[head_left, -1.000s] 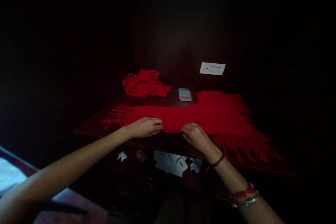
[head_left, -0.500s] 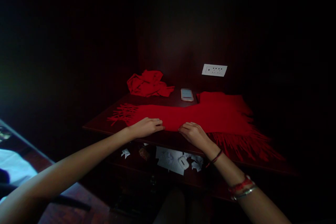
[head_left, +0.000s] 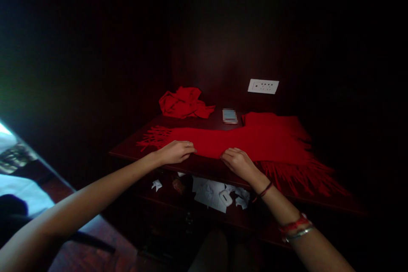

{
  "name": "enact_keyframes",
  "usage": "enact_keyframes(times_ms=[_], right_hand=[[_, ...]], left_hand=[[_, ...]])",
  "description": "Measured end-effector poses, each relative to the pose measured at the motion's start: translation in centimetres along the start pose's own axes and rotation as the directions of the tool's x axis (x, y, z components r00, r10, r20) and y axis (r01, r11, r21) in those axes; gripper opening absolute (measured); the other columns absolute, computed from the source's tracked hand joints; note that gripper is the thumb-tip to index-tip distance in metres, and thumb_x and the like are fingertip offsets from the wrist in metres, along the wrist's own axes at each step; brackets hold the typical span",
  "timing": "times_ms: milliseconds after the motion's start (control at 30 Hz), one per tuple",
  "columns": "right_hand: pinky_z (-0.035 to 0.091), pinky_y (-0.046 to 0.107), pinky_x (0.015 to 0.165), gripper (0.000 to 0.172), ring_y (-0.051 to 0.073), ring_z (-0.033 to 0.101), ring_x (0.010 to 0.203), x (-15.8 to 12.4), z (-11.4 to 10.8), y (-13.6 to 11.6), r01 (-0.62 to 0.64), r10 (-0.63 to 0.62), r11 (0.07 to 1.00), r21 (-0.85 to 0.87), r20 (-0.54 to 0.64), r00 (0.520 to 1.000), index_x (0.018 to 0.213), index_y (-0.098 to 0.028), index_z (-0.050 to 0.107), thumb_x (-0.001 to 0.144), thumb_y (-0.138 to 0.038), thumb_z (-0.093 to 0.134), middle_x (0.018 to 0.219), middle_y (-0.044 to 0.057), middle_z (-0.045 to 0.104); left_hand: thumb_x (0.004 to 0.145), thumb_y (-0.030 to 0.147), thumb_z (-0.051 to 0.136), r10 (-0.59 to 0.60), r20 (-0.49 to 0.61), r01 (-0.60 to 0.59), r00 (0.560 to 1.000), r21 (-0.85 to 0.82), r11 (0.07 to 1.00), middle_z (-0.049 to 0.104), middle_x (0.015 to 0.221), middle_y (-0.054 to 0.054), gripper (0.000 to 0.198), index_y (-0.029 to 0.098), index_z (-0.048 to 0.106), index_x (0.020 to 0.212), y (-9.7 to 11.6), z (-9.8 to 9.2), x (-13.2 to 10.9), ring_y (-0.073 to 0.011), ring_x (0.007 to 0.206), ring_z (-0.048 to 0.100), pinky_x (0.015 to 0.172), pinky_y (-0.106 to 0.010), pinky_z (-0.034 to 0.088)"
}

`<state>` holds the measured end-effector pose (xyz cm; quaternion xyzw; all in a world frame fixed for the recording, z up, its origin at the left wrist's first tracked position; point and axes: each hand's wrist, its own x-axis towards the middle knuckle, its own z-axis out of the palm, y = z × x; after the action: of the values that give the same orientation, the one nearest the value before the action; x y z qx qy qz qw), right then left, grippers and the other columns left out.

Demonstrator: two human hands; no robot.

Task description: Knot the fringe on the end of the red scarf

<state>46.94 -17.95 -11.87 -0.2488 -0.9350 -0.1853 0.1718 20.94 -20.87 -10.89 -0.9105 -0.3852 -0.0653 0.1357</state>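
Observation:
A red scarf [head_left: 208, 141] with fringed ends lies flat along the dark wooden desk [head_left: 127, 146]. Its right part is wider, with long fringe spilling toward the front edge. My left hand [head_left: 177, 152] is closed at the scarf's near edge, left of the middle, fingertips pinched on the cloth. A short way to the right, my right hand [head_left: 238, 162] grips that same edge with bent fingers. Both hands rest low, close to the front of the desk.
A crumpled red cloth [head_left: 185, 103] sits at the back left, with a phone-like blurred object [head_left: 230, 116] beside it. A socket plate [head_left: 263, 86] is on the wall. Below, an open drawer or shelf holds papers [head_left: 207, 191] and a white case [head_left: 225, 198].
My left hand has slid a little left along the scarf's near edge, while my right hand stays about where it was on the cloth. The whole view has shifted slightly.

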Motion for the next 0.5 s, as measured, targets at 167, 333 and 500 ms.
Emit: enact_keyframes(times_ms=[167, 333, 500], right_hand=[[0.034, 0.023, 0.065, 0.017, 0.012, 0.047, 0.066, -0.1, 0.5, 0.2, -0.006, 0.006, 1.000, 0.028, 0.007, 1.000, 0.075, -0.017, 0.056, 0.083, -0.018, 0.040, 0.070, 0.002, 0.055], [0.035, 0.022, 0.064, 0.018, 0.012, 0.048, 0.067, -0.1, 0.7, 0.3, -0.005, 0.005, 0.998, 0.058, 0.009, 1.000, 0.076, -0.017, 0.056, 0.083, -0.018, 0.039, 0.070, 0.002, 0.054], [0.036, 0.022, 0.064, 0.015, 0.013, 0.048, 0.070, 0.0, 0.5, 0.2, -0.021, 0.020, 0.997, 0.071, 0.015, 1.000, 0.078, -0.016, 0.056, 0.081, -0.015, 0.041, 0.072, 0.003, 0.054]], left_hand=[[0.077, 0.012, 0.038, -0.008, 0.050, 0.011, 0.999, -0.055, 0.998, 0.056, 0.094, -0.003, 0.027, 0.019, 0.053, 0.098, -2.8, -0.4, -2.1, -0.0132, 0.088, 0.051, 0.081, -0.023, 0.039], [0.074, 0.012, 0.040, -0.101, 0.088, 0.106, 0.991, -0.047, 0.993, 0.057, 0.095, -0.004, 0.028, 0.017, 0.055, 0.096, -4.7, -1.4, -4.0, -0.0140, 0.087, 0.052, 0.082, -0.025, 0.038], [0.071, 0.008, 0.039, -0.097, 0.090, 0.107, 0.991, -0.110, 0.988, 0.059, 0.093, -0.001, 0.031, 0.018, 0.056, 0.095, -4.9, -2.0, -4.0, -0.0118, 0.084, 0.054, 0.081, -0.022, 0.038]])
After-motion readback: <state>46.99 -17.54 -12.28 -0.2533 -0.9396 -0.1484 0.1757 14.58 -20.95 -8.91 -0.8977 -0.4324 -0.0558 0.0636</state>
